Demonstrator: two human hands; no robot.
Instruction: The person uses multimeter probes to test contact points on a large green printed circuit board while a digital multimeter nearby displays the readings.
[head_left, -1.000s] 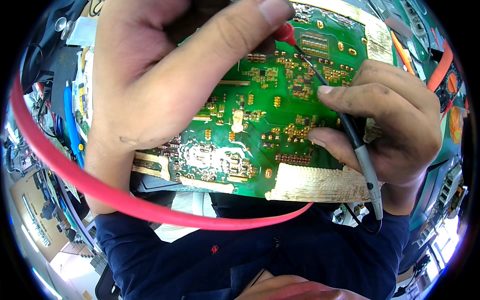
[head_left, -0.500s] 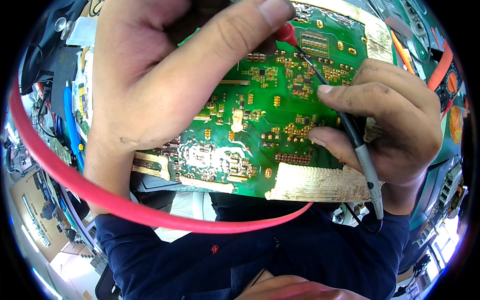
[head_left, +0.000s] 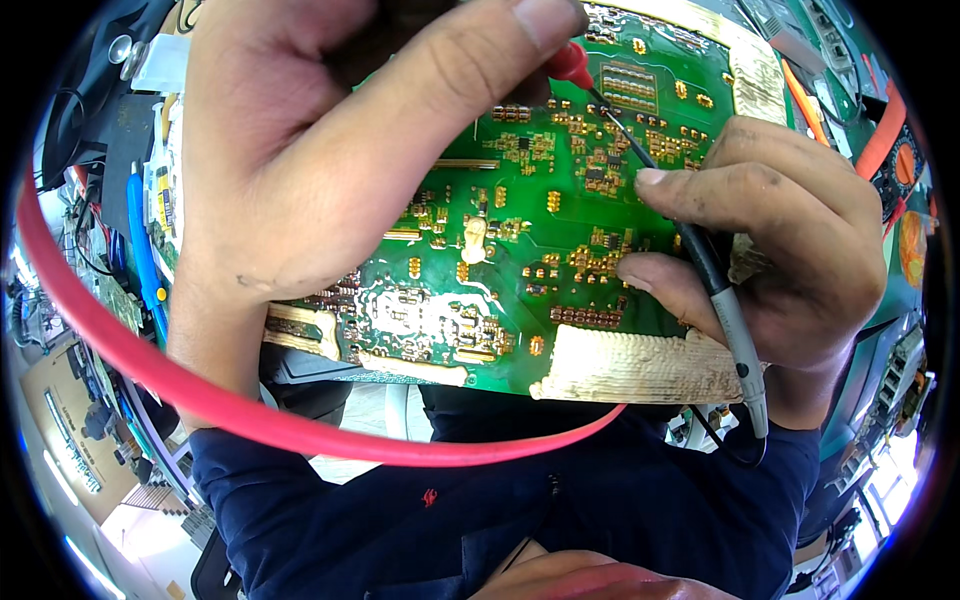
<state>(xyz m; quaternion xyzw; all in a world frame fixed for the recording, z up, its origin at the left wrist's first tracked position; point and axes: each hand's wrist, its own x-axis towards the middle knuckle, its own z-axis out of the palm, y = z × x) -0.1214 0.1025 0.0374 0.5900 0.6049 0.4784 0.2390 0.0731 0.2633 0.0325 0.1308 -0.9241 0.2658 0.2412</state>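
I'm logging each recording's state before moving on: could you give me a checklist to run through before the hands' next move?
1. Red probe held in the left hand: ok, it shows below the thumb tip.
2. Black probe held in the right hand: ok.
3. Both probe tips touching the circuit board: cannot tell; they point at its upper part, but contact is too small to judge.
4. Probe tips clear of each other: cannot tell; they look very close together.
5. Red cable clear of the board's components: ok, it loops past the left forearm and below them.
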